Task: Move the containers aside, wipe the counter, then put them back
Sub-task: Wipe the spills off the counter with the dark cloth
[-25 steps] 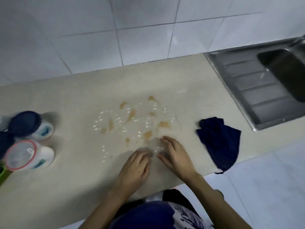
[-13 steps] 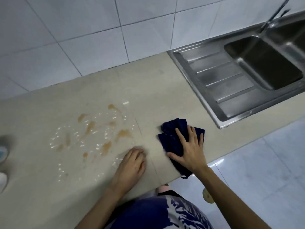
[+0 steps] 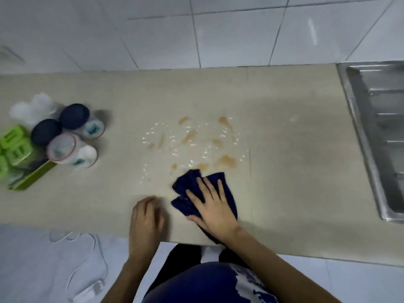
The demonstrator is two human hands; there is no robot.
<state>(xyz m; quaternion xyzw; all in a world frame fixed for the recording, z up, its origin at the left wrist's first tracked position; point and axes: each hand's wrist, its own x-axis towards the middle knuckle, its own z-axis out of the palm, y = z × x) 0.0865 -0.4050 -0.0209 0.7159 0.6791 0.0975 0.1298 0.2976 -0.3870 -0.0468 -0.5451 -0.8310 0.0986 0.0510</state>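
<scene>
My right hand lies flat, fingers spread, on a dark blue cloth near the front edge of the beige counter. Just beyond the cloth is a spill of brown blotches and shiny wet streaks. My left hand rests palm down on the counter, left of the cloth, holding nothing. At the far left stands a cluster of containers: two jars with dark blue lids, one with a clear red-rimmed lid, white ones behind, and green boxes.
A steel sink drainboard takes up the counter's right end. A white tiled wall runs along the back. Below the front edge is a pale floor with a white cord on it.
My right hand reached right to the cloth, pressed on it and slid it left to the spill's near edge. The left hand stayed on the counter. The view swung back left, showing the containers again.
</scene>
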